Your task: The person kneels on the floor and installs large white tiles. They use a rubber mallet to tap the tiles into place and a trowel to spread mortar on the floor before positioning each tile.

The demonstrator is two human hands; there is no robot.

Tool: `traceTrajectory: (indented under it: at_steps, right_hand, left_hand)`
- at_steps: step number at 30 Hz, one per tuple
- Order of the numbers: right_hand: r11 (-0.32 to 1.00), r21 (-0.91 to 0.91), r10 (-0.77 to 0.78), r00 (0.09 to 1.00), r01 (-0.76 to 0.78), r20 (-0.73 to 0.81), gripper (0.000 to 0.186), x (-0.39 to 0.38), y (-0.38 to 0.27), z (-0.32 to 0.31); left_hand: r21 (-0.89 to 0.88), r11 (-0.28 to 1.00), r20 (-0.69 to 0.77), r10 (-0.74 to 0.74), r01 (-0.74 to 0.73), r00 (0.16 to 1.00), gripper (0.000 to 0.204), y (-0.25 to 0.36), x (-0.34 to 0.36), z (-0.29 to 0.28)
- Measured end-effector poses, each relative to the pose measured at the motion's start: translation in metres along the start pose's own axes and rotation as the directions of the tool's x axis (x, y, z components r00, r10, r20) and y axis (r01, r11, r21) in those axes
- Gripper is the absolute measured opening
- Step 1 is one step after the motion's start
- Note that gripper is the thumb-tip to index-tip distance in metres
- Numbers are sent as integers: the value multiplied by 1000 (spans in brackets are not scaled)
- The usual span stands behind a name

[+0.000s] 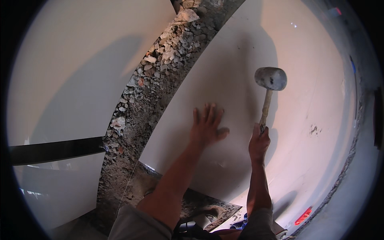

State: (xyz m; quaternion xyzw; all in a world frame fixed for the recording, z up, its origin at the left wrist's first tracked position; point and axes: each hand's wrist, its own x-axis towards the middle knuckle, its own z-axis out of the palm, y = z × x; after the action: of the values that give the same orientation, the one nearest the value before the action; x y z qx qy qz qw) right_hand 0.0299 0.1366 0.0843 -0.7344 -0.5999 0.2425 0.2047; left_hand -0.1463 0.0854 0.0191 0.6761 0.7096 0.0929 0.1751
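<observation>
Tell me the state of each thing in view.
Mallet, held, head pointing away.
Right hand, grip closed around the mallet.
Middle slab, flat, partly shadowed.
Left hand, open, fingers spread over that slab.
Upper left slab, partly shadowed.
Rubble, loose, uncovered.
Red object, lying lower right.

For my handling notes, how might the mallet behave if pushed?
The mallet is probably head-heavy, its bulky head topping a thin handle. That rounded head may rock when pushed. The straight handle, gripped in the right hand, seems stiff.
</observation>
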Motion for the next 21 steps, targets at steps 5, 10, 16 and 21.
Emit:
traceTrajectory:
  at_steps: [5, 10, 16, 21]
  right_hand:
    - [947, -260, -142, 971, 190, 194, 33, 8, -1, 2]
    - [997, 79, -19, 993, 10, 115, 36, 25, -38, 5]
    - [983, 35, -185, 968, 182, 167, 37, 39, -27, 27]
    - [936, -125, -313, 941, 328, 131, 45, 36, -32, 34]
  left_hand:
    - [-75, 997, -32, 4, -6, 999, 86, -2, -4, 2]
    - [-80, 997, 30, -1, 4, 1000, 86, -2, -4, 0]
    - [-47, 999, -31, -5, 3, 1000, 84, -2, -5, 2]
    - [-103, 995, 0, 7, -7, 1000, 82, -4, -6, 1]
